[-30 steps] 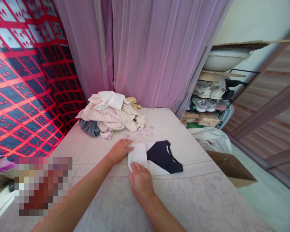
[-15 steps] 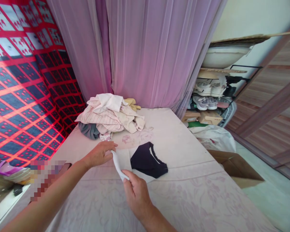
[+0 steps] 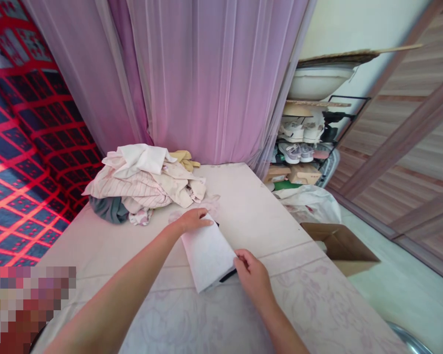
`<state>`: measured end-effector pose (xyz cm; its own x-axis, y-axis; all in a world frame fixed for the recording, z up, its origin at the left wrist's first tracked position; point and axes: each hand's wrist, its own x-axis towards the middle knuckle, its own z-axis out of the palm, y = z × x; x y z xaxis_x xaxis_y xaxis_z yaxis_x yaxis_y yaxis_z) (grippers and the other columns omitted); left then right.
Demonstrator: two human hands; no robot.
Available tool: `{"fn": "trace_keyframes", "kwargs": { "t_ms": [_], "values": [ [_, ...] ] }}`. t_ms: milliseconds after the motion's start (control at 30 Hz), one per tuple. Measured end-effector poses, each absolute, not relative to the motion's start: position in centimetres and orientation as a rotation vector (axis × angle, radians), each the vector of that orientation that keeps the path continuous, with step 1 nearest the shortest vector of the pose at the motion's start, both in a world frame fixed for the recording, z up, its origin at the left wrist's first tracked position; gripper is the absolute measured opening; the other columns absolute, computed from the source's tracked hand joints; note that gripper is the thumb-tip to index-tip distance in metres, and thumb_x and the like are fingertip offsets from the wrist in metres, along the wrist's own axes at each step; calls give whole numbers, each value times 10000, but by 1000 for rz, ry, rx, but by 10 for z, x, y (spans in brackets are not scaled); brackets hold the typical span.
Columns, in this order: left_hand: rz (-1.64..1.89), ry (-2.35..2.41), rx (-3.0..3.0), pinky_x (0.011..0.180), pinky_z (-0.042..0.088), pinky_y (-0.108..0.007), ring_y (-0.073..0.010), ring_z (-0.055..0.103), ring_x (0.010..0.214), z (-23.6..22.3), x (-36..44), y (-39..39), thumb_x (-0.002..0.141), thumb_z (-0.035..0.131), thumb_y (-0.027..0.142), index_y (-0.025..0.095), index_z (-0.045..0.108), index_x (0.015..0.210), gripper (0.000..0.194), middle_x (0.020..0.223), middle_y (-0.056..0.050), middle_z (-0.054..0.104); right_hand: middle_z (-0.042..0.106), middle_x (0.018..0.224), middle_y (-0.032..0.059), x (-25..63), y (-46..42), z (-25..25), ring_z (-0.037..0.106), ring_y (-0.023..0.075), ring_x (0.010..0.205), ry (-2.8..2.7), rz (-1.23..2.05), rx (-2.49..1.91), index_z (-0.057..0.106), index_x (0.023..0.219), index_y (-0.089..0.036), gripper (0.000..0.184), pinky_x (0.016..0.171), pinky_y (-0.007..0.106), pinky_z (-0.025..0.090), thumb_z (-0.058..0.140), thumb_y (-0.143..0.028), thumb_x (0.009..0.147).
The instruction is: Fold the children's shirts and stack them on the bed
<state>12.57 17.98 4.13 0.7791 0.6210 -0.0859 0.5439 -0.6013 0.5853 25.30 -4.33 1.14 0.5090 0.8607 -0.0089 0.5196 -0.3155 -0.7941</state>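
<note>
White cloth [image 3: 208, 255], folded to a rough rectangle, lies at an angle mid-surface, between the two hands. Dark fabric [image 3: 228, 276] peeks out from under its near right edge, plus a small bit at the far right edge.

Left hand [image 3: 194, 220]: at the cloth's far end, thumb and fingers slightly apart around the corner. Can't tell if they actually grip it. Right hand [image 3: 254, 276]: at the right corner, fingers curled, thumb and index nearly together, pinching the cloth edge.

All of it sits on a pale floral-covered surface [image 3: 236, 191]. Far left on it: heaped clothes [image 3: 143, 179], white and pink-striped on top, yellow at the back, a grey piece [image 3: 109, 210] low at the left.

Behind: purple curtain [image 3: 206, 73]. Left: red-and-dark checked cloth [image 3: 22, 142]. Near left corner is pixelated, unreadable.

Right, off the surface: open cardboard box [image 3: 343, 241], white plastic bag [image 3: 310, 204] beyond it, then a rack with shoes [image 3: 297, 152] and a white basin [image 3: 319, 82] above. Wood-grain door [image 3: 409, 123] far right.
</note>
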Motion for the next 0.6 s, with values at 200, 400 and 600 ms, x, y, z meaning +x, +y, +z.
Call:
{"fn": "trace_keyframes", "kwargs": {
  "t_ms": [200, 400, 600],
  "values": [
    [99, 960, 2448, 625, 357, -247, -165, 549, 736, 24, 151, 170, 750, 571, 405, 214, 573, 772, 192, 744, 22, 592, 684, 794, -9, 265, -43, 3, 607, 158, 687, -1244, 447, -2324, 593, 1017, -248, 252, 637, 247, 386, 421, -261, 834],
    [74, 1108, 2502, 756, 402, -284, -211, 569, 928, 26, 155, 164, 733, 602, 447, 228, 606, 960, 316, 1007, -44, 624, 662, 918, 50, 265, -45, 9, 614, 184, 839, -1373, 315, -2413, 595, 1022, -215, 267, 705, 265, 388, 405, -348, 889],
    [1, 1172, 2465, 735, 418, -313, -242, 581, 893, 29, 153, 163, 707, 607, 460, 199, 619, 828, 288, 949, -72, 633, 626, 885, 43, 264, -40, 18, 588, 180, 791, -1466, 386, -2476, 590, 837, -216, 228, 640, 262, 355, 510, -430, 828]
  ]
}}
